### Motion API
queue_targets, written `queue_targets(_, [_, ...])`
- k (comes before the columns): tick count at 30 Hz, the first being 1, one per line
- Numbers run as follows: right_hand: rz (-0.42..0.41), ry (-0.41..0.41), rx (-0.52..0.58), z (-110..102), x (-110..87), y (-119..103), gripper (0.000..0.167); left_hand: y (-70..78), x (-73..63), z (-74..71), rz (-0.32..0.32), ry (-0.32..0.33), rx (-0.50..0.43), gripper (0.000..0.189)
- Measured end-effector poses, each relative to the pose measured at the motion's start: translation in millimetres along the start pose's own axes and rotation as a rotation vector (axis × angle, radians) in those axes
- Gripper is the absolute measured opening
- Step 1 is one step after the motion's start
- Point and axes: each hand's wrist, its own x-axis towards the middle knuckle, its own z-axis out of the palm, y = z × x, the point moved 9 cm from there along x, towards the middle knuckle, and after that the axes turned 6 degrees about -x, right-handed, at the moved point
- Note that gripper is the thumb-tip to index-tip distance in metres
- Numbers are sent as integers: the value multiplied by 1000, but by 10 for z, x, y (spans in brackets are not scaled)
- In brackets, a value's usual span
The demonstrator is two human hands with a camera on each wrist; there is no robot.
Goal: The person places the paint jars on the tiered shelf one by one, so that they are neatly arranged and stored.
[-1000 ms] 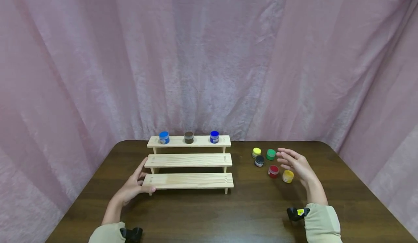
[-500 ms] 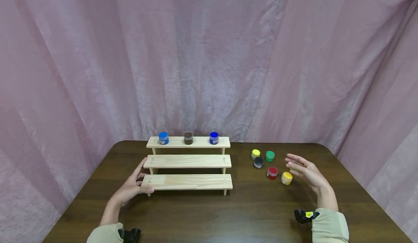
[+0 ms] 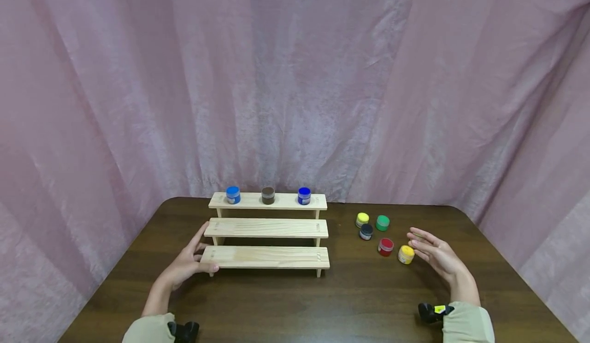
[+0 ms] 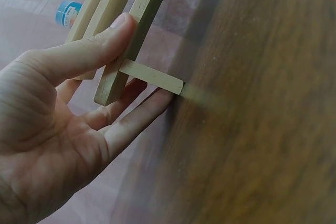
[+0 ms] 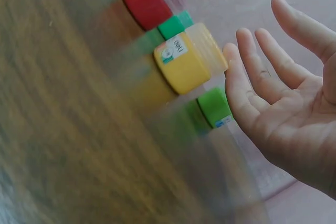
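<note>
My left hand (image 3: 184, 263) grips the left end of a three-step wooden display stand (image 3: 267, 257). In the left wrist view the thumb lies on the lowest board's front edge, with fingers behind it near a leg (image 4: 152, 77). My right hand (image 3: 438, 256) is held with its fingers loosely extended beside a yellow paint jar (image 3: 406, 254), holding nothing. In the right wrist view a fingertip is close to that jar's lid; whether it touches, I cannot tell. A light green jar (image 5: 214, 107) stands beyond it, mostly hidden by the hand in the head view.
Light blue (image 3: 233, 195), brown (image 3: 268, 195) and dark blue (image 3: 304, 196) jars stand on the top step. Right of the stand are red (image 3: 385, 247), black (image 3: 366, 231), lemon-yellow (image 3: 362, 219) and green (image 3: 382, 222) jars. A pink curtain (image 3: 295, 87) hangs behind the table (image 3: 286, 307).
My right hand has moved right and nearer to me, from over the jars to the yellow jar's right side. The left hand keeps its hold on the stand.
</note>
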Motion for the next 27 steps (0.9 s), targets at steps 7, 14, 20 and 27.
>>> queue_targets(7, [65,0,-63,-32,-1,141,39,-6,-6,-7,-7,-4,-2,123])
queue_targets(14, [126,-10,-115,-47,-7,248,33,-3,14,-6,-9,1,11,123])
queue_targets(20, [128,-130,-124,37,-41,292,51,-8,14,-4,-19,-2,14,123])
queue_targets(27, [182,-103,-229,37,2,370,66,-24,12,-7,-19,-7,16,122])
